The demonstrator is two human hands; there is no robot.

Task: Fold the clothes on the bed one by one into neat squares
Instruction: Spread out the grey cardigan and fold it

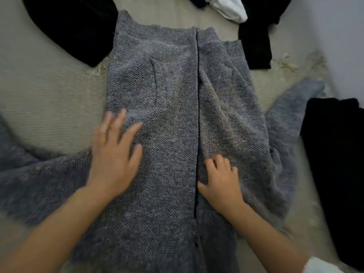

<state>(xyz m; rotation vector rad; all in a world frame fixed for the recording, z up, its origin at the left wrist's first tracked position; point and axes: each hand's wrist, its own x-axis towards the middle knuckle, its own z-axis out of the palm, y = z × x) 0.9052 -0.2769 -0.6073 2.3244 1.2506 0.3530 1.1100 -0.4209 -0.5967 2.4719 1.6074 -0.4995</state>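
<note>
A grey knitted cardigan [167, 95] lies spread flat on the bed, its front opening running down the middle and a pocket on its left panel. One fuzzy sleeve stretches out to the left, the other to the right. My left hand [115, 152] rests flat on the left panel with fingers spread; it is blurred. My right hand [219, 178] lies on the right panel just beside the opening, its fingers bent into the knit.
The beige bed cover [45, 103] shows around the cardigan. A black garment [74, 26] lies at the top left, another black one [258, 42] and a white piece [228, 8] at the top right. A black pile [336, 164] sits at the right edge.
</note>
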